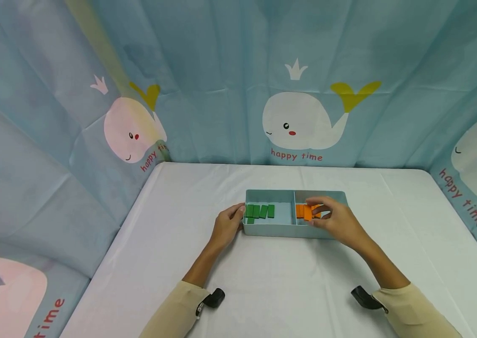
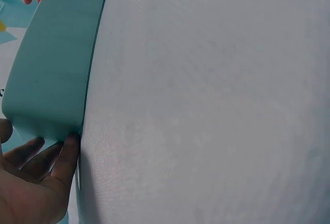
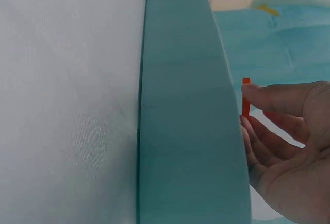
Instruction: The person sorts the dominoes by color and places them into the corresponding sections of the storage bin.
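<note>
Blue whale-print curtains (image 1: 297, 94) with "happy time" on them hang all around a tabletop (image 1: 289, 286) covered in a plain white cloth. Sitting around the middle of it is a shallow teal tray (image 1: 272, 229) split into two compartments. The left compartment has a row of green blocks (image 1: 260, 211) lined up side by side at its left end, and the right one has a bunch of orange blocks (image 1: 304, 211) bunched against the divider. The left hand (image 1: 226, 225) is up against the tray's left end, fingers (image 2: 66, 154) fairly straight and just resting on the outer wall and corner, not wrapped around anything. The right hand (image 1: 336, 220) reaches over the tray's right compartment, and its thumb and fingers (image 3: 268, 96) pinch one orange block (image 1: 316, 211) at the right edge of the orange group; in the right wrist view you can see a thin orange edge poking up by the fingertip, just above the tray's rim. Both arms are in beige sleeves (image 1: 179, 310), each with a black wrist mount (image 1: 215, 297).
</note>
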`<state>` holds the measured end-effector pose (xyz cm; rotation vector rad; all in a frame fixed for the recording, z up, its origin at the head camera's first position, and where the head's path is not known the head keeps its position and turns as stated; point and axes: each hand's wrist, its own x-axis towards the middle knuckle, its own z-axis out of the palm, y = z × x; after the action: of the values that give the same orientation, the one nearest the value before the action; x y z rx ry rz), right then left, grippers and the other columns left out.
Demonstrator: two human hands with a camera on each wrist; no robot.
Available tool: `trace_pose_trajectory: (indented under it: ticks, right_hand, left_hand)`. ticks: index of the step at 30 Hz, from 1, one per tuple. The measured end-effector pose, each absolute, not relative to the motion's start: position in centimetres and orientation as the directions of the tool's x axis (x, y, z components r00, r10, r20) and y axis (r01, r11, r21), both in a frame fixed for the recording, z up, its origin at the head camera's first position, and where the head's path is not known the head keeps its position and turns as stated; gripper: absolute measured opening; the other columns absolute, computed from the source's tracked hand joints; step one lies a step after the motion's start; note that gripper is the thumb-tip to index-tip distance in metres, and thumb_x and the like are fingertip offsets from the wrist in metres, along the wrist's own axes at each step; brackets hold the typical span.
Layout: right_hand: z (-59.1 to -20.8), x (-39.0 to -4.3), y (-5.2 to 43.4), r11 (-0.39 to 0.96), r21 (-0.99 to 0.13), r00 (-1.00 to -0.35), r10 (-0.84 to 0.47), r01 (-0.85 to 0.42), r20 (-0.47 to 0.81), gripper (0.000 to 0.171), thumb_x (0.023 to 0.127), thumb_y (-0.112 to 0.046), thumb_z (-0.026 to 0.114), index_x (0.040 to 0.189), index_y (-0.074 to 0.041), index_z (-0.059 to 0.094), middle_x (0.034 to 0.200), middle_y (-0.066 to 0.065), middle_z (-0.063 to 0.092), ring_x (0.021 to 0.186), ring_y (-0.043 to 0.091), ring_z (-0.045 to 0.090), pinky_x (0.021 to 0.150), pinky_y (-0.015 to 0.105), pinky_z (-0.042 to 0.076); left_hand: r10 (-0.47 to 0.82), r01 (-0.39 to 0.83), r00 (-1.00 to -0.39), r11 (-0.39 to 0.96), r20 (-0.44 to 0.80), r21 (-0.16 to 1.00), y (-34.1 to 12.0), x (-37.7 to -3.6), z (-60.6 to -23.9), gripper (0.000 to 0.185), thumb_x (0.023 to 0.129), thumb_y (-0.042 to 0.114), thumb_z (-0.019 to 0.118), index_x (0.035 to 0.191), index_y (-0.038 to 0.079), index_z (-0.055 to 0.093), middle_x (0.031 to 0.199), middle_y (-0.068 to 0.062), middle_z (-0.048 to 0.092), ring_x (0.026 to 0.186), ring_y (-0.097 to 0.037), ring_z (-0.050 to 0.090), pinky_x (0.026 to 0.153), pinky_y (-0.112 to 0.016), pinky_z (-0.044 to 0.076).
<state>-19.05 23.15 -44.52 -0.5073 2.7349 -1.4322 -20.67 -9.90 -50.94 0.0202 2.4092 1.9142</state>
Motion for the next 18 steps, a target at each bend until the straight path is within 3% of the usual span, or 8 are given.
trace_pose_trajectory:
  ticks: [9,18]
  right_hand:
    - [-44.9,-20.7,23.6,0.486,-0.846,-0.95,-0.306,-0.219,0.07,0.051,0.091,0.0,0.081,0.14,-0.003,0.065,0.134,0.019,0.068,0.112,0.034,0.069,0.079,0.024,0.063]
    - [-45.2,-21.9,23.5,0.546,-0.822,-0.951,-0.309,-0.158,-0.022,0.056,0.091,-0.002,0.082,0.144,-0.003,0.062,0.134,0.018,0.068,0.109,0.031,0.07,0.079,0.026,0.062]
  left_hand:
    - [0.051,-0.019,-0.998,0.237,-0.032,0.971,-10.0,-20.6,-51.0,0.049,0.111,0.04,0.056,0.149,0.009,0.062,0.143,-0.013,0.067,0.124,-0.025,0.067,0.088,-0.03,0.062]
    - [0.052,-0.018,-0.998,0.22,-0.03,0.975,-9.9,-20.5,-51.0,0.05,0.111,0.039,0.056,0.149,0.006,0.061,0.142,-0.015,0.067,0.125,-0.027,0.067,0.088,-0.03,0.062]
